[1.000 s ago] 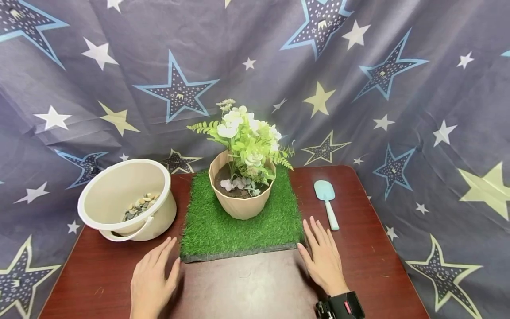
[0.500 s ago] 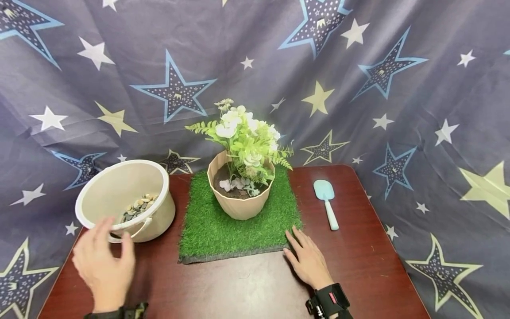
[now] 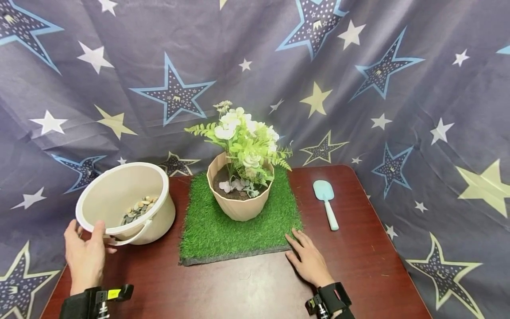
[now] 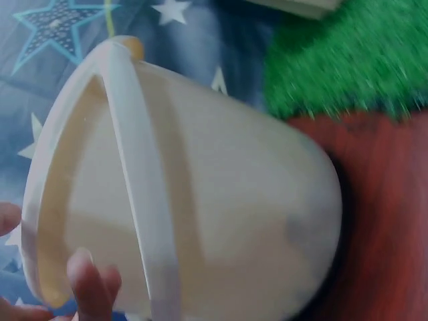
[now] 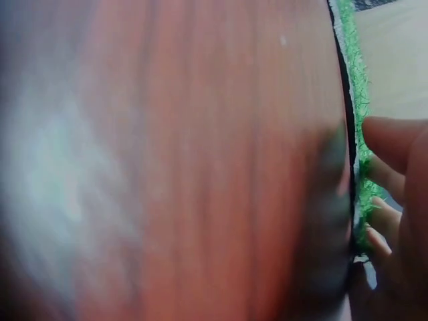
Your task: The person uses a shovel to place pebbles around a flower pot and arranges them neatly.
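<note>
Grass mat [image 3: 231, 241], plant [image 3: 248, 144] atop — between bucket [image 3: 160, 221] and trowel [image 3: 328, 207].

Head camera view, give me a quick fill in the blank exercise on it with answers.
The hand at the bucket is the person's ____ one.
Small stones lie ____ the bucket.
The flowerpot stands on a mat coloured ____.
The trowel lies to the ____ of the mat.

Answers: left; inside; green; right.

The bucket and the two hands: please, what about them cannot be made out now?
- Head: how deep the pebbles lie in the bucket; its near side hides this.
- Head: whether the left hand grips it; the hand itself hides some fingers.
- Right wrist: most of the right hand, cut off by the right edge.
</note>
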`<state>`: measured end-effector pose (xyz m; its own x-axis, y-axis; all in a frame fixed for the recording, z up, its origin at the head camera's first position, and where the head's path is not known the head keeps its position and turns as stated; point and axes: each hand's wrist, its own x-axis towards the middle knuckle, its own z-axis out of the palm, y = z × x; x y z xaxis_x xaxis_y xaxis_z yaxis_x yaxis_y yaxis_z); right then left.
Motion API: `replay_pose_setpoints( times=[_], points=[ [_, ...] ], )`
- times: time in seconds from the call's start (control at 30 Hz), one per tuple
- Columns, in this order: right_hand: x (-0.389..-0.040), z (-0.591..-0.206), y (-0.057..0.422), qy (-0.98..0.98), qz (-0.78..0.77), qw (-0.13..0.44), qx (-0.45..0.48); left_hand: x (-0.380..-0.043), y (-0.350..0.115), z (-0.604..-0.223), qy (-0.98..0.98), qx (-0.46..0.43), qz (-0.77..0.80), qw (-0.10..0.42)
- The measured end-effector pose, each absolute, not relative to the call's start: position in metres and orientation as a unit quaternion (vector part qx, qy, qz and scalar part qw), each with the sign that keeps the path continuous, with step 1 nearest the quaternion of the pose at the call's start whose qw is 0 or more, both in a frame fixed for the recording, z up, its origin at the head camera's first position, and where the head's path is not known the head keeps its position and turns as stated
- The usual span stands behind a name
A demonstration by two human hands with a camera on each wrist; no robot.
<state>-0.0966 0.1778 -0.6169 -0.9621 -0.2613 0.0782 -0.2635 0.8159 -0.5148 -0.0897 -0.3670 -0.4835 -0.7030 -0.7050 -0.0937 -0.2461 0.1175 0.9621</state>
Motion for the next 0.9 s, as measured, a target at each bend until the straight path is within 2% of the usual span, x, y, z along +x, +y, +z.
replay_pose_setpoints(
  times=[0.1,0.37,0.7,0.9],
  points=[
    [-0.096,-0.619,0.179,-0.945,0.292,0.013,0.143,-0.097,-0.362,-0.480,-0.668,0.329,-0.637,0.202],
    [-0.095,-0.621,0.178,-0.942,0.301,0.026,0.146,-0.103,-0.358,-0.469,-0.658,0.334,-0.637,0.224],
    [-0.095,-0.622,0.177,-0.940,0.312,0.011,0.136,-0.095,-0.369,-0.464,-0.781,0.361,-0.477,0.180],
    [-0.095,-0.623,0.177,-0.940,0.311,0.019,0.138,-0.073,-0.373,-0.465,-0.813,0.357,-0.431,0.162]
  ],
)
